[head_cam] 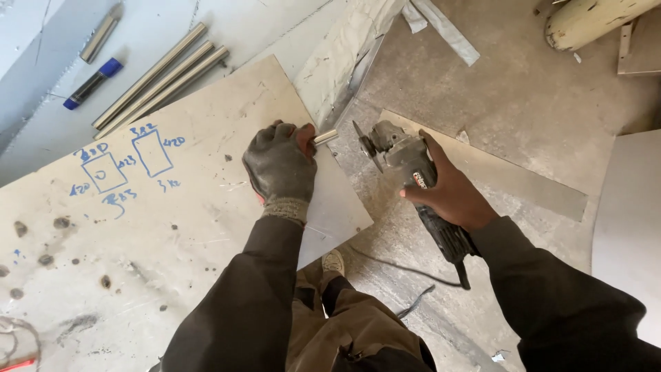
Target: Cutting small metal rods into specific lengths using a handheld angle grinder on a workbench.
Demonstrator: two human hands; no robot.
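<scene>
My left hand (279,165), in a dark worn glove, grips a short shiny metal tube (326,137) whose end sticks out past the edge of a pale board (179,227). My right hand (451,189), bare, holds a grey angle grinder (406,162) by its body. The grinder's disc (363,145) stands just right of the tube's end, with a small gap between them. The grinder's black cable (413,275) trails down across the concrete floor.
Three long metal tubes (162,72) lie at the board's far edge, with a blue marker (93,83) and another short tube (100,34) beyond. Blue sketches mark the board. Metal sheets (630,227) lie on the floor at right. My shoe (333,262) shows below.
</scene>
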